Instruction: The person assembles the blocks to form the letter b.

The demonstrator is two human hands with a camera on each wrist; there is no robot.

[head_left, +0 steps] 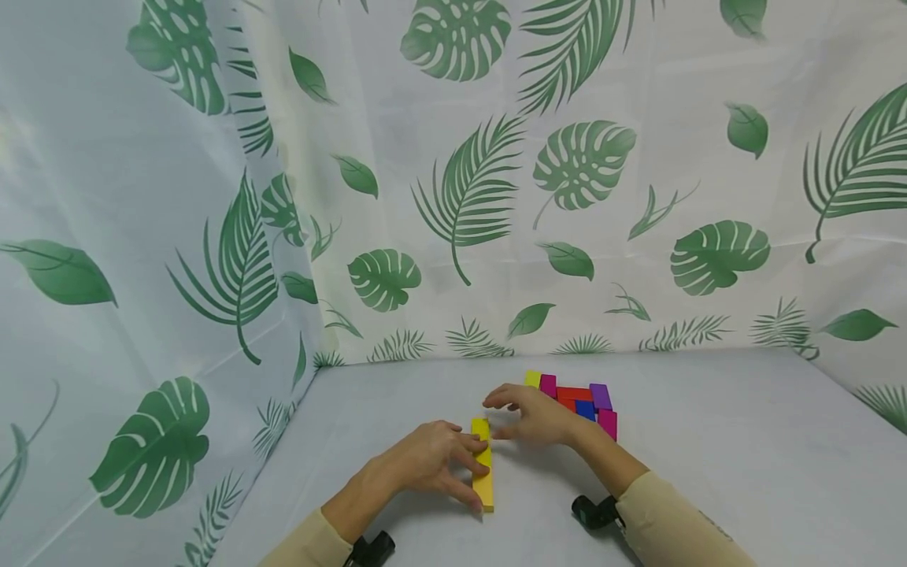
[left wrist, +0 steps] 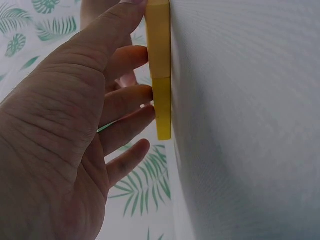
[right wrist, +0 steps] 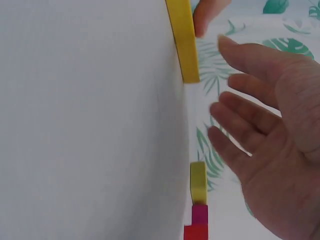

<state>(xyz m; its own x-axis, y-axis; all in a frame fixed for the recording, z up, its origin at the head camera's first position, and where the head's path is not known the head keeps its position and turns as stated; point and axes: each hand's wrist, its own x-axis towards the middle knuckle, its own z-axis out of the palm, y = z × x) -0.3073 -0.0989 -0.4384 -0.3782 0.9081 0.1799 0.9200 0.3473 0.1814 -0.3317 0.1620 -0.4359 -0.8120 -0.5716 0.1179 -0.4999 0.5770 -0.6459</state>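
Two yellow blocks [left wrist: 159, 45] lie flat, end to end in a straight strip on the white tabletop. My left hand [head_left: 434, 457] rests over this strip, its fingertips [left wrist: 145, 93] touching the top and its thumb by the near end. To the right, my right hand [head_left: 534, 413] hovers with relaxed, slightly bent fingers [right wrist: 240, 117] and holds nothing. It is between the strip's far end and a cluster of coloured blocks, partly covering the cluster in the head view. A yellow-green block [right wrist: 198, 181] of that cluster shows below the right hand's fingers in the right wrist view.
The cluster includes a purple block [head_left: 599, 395], a magenta block [head_left: 608, 425], a blue block [head_left: 585, 409] and red ones [head_left: 574, 393]. A leaf-patterned curtain [head_left: 397, 197] closes off the back and left of the white table [head_left: 680, 472]. Each wrist carries a black camera [head_left: 594, 512].
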